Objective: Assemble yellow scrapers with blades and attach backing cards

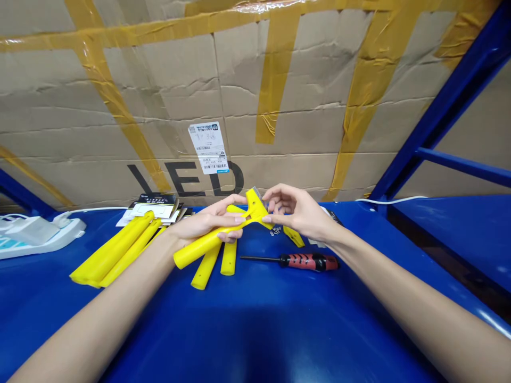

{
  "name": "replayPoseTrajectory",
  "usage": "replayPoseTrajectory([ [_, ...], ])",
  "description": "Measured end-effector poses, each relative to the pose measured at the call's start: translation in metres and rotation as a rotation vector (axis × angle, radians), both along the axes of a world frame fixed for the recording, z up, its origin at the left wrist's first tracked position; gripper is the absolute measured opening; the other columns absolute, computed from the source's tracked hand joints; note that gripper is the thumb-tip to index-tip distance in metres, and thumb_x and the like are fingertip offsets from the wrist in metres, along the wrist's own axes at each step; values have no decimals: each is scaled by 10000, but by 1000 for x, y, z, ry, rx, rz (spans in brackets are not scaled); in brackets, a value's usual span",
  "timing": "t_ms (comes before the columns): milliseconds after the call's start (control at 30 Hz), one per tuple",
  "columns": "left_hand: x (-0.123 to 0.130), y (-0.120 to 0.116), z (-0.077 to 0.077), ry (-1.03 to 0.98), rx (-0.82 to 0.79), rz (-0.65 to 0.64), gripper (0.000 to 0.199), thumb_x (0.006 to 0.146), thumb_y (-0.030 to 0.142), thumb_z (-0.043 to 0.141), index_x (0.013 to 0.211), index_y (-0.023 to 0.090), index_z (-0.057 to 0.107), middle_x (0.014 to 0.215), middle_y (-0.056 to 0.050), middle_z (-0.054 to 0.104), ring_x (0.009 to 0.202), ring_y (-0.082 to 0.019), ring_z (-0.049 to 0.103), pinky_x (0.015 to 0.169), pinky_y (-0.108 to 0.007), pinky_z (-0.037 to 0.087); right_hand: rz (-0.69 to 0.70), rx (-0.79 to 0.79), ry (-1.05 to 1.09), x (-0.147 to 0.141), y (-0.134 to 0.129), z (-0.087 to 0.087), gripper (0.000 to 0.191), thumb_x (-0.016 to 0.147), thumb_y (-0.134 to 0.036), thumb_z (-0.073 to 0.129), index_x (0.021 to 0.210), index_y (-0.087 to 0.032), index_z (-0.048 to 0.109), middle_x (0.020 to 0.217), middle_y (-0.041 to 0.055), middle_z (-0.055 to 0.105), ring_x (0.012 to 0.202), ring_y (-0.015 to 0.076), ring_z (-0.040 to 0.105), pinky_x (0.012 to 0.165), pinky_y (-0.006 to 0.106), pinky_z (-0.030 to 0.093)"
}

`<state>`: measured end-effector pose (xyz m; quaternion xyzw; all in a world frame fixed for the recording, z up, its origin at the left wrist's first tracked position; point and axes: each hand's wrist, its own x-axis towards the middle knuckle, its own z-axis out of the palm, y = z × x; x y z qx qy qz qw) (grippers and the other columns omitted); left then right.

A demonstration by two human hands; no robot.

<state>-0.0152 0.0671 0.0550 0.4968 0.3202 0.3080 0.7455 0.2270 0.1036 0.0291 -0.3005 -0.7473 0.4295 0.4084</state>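
Note:
My left hand is closed around the neck of a yellow scraper, whose round handle points down toward the left. Its wide head faces up, with a thin grey blade along the far edge. My right hand has curled fingers, and its thumb presses on the right corner of the head. Beneath the scraper lie two more yellow handles. Small loose screws and a yellow scraper head are beside my right hand. A red and black screwdriver lies nearer me, its shaft pointing left.
Several yellow scrapers lie at the left, near a stack of black and white cards. A white power strip with plugs is at the far left. Behind the blue table stands a taped cardboard box. A blue frame post slants at the right.

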Motion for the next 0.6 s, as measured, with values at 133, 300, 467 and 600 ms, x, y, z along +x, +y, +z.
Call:
replayPoseTrajectory([
  [133,1,0,-4,-8,11,-32,345,886,135,705,1141,224,491,707,29,566,492,-42,462,464,-129,344,32,-63,-7,3,1,2,542,668,-248,875,1121,-240,578,890,-19,593,739,135,582,666,284,512],
  [300,3,2,-4,-30,-6,-8,347,875,108,701,1138,217,504,718,21,565,504,-48,480,460,-127,342,33,-90,-27,6,2,5,500,664,-230,867,1087,-228,602,881,-16,610,702,127,593,662,289,526],
  [467,5,3,-4,-102,-97,56,331,858,35,674,1118,192,543,710,6,547,513,-49,489,455,-110,339,-59,108,-91,5,2,4,187,741,-228,804,853,-184,661,782,7,659,716,146,619,688,298,531],
  [600,6,3,-2,-136,-121,95,304,868,3,626,1102,183,553,746,-16,559,513,-43,486,448,-97,350,-94,322,-199,3,-2,6,46,837,-217,723,835,-175,739,809,43,733,700,154,649,702,310,532],
])
